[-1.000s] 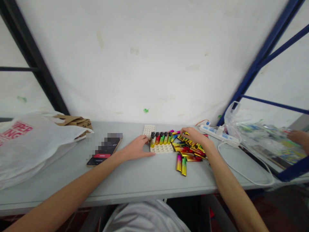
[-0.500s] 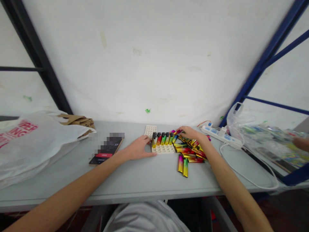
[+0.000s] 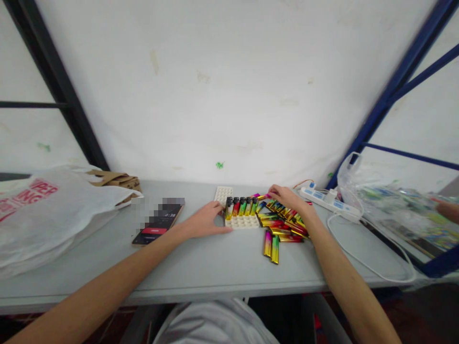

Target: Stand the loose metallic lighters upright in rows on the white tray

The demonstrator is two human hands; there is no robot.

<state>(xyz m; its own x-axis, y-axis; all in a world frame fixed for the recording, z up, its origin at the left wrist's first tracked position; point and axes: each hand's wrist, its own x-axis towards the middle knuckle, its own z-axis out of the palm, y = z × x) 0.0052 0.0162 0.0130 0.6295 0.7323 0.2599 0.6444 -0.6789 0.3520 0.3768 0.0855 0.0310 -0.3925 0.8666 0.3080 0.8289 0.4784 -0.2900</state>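
A white holed tray (image 3: 242, 222) lies on the table with a row of upright shiny lighters (image 3: 243, 206) along its far side. My left hand (image 3: 206, 220) curls round the tray's left end, thumb stretched along the near edge and fingertips at the far left corner. Behind it is a second white holed piece (image 3: 224, 193), partly covered. At the back of a loose pile of multicoloured lighters (image 3: 278, 222), my right hand (image 3: 285, 197) has its fingertips closed on a magenta and gold lighter (image 3: 264, 196) lying flat.
A phone (image 3: 159, 222) lies left of my left hand. Farther left are a white plastic bag (image 3: 64, 210) and brown cardboard (image 3: 118, 180). A power strip (image 3: 332, 203) with a white cable (image 3: 358, 258) lies to the right. Another person's hand (image 3: 447, 210) shows at the far right, beside plastic packets.
My right hand has shifted slightly right, uncovering more of the magenta lighter at its fingertips. My left hand and the tray stay put.
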